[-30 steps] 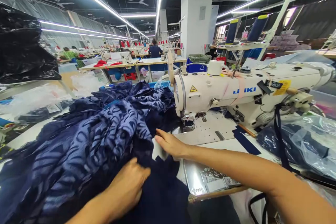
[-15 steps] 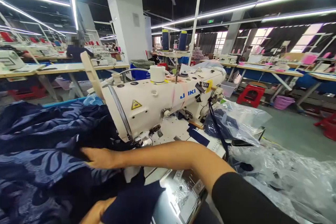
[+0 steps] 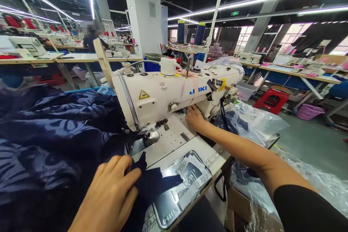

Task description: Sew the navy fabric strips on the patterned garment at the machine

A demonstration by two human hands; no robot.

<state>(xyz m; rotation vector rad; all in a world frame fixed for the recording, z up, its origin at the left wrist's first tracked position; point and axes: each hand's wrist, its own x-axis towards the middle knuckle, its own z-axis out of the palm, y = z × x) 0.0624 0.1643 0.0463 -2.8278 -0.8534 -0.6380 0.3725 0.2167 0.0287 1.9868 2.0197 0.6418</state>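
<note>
My left hand is closed, its fingers bent over a piece of dark navy fabric at the front edge of the machine bed. Ragged ends of that fabric lie across a shiny metal tray. My right hand reaches under the arm of a white JUKI sewing machine. Its fingers are curled low over the bed, and whatever they grip is hidden. A dark patch shows beneath the right wrist. The needle area is left of that hand.
A heap of patterned navy fabric fills the left side. Clear plastic bags lie at the right. Two navy thread cones stand behind the machine. A red stool and purple basket are on the floor. Another person sits far left.
My right hand has left the fabric heap on the left and moved right, under the machine arm. My left hand has come up into fuller view. The camera view has shifted slightly.
</note>
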